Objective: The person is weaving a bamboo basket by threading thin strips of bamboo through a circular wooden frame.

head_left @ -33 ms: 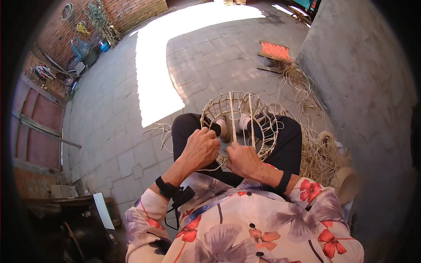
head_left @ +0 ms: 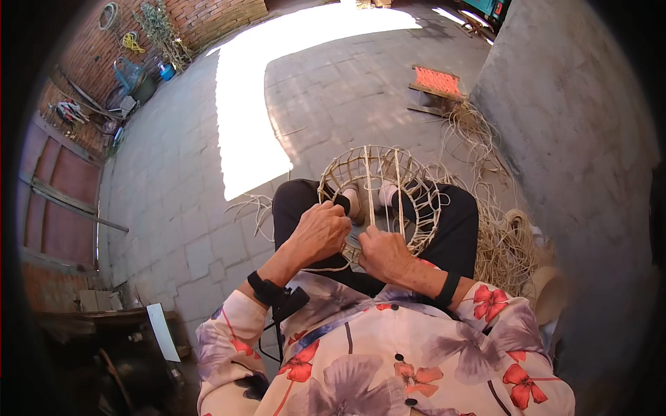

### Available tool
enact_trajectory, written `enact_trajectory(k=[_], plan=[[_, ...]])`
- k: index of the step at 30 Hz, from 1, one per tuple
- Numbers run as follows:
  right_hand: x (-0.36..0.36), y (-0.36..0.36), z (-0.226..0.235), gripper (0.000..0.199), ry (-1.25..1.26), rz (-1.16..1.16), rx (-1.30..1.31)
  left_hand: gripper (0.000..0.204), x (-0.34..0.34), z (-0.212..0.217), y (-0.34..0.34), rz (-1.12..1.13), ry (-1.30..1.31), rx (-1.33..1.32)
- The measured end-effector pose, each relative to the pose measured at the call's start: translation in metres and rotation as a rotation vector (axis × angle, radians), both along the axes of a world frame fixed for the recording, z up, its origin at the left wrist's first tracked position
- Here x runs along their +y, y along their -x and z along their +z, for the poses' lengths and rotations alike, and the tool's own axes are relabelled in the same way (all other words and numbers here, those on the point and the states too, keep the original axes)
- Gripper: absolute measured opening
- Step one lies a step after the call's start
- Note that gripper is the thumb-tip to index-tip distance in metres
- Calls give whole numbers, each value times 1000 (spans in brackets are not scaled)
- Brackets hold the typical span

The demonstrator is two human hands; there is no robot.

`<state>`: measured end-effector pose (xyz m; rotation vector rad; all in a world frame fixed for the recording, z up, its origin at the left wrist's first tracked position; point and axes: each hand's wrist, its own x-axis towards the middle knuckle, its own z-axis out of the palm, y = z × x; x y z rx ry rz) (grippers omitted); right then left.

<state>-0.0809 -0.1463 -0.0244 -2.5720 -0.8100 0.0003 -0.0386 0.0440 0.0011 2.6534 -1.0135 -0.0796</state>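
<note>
A round, open frame (head_left: pixel 436 220), like a ring-shaped basket of bars bound with pale cord, rests on my lap between my knees. Two lengths of pale cord (head_left: pixel 399 182) span it from the far rim toward me. At its near left rim my left hand (head_left: pixel 320 231) is closed, the fingertips pinched together; its own fingers hide what lies in the pinch. My right hand (head_left: pixel 386 254) is closed at the near side, gripping the lower end of the left-hand cord. A loose cord end curves below my left hand, toward the right one.
To my right lies a tangled heap of pale cord (head_left: pixel 505 253) beside a grey wall (head_left: pixel 569 139). A small stool (head_left: pixel 437 82) with an orange woven seat stands ahead right. Dark clutter with a white strip (head_left: pixel 163 333) is at the lower left, and a reddish door (head_left: pixel 62 194) at the left.
</note>
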Motion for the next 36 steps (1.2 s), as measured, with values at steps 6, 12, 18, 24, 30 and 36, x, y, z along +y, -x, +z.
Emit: enact_trajectory(k=[6, 12, 18, 24, 30, 36], plan=[[1, 3, -12, 11, 37, 15, -191, 21, -24, -9, -50, -360, -325, 316], [-3, 2, -13, 14, -29, 13, -179, 33, -40, -27, -70, -457, -285, 910], [-34, -23, 17, 23, -383, -140, 378, 23, -22, -5, -74, -202, 64, 1007], [-19, -23, 28, 17, -769, 71, 959, 15, -1, 87, -54, -30, 425, 842], [-14, -38, 45, 23, -719, -12, 981, 4, 184, 148, -57, 676, 562, 124], [1, -18, 52, 18, -577, 347, 565, 38, 392, 158, 27, 1160, 579, 361]])
